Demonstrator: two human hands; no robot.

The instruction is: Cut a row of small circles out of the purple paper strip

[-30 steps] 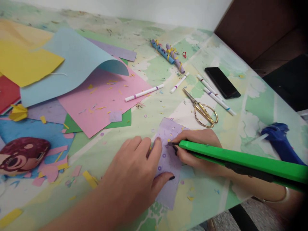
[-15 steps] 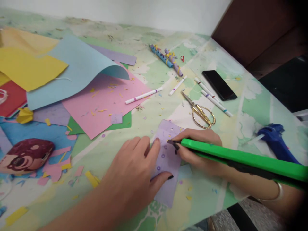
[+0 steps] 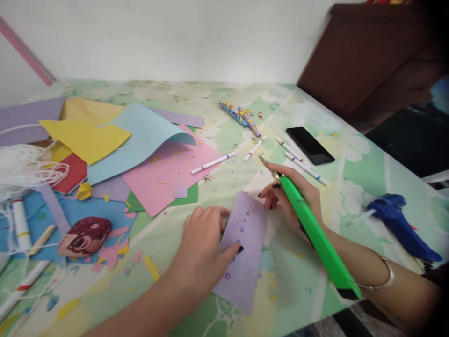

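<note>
A purple paper strip with a row of small drawn rings and cut spots lies on the table in front of me. My left hand rests at its left edge, thumb pressed on the paper and the other fingers curled beside it. My right hand has a green utility knife lying between thumb and fingers, its handle slanting back over my wrist. That hand is over the gold-handled scissors, index finger at the blades; their handles are mostly hidden. The knife's blade is not visible.
Coloured paper sheets, white yarn and a bear-patterned case occupy the left. Beyond my hands are markers, rolled paper tubes and a phone. A blue glue gun lies right. Scraps are scattered around.
My right hand has lifted the knife off the purple paper and moved up to the scissors. My left index finger has drawn back from the paper. The camera view has tilted up and left.
</note>
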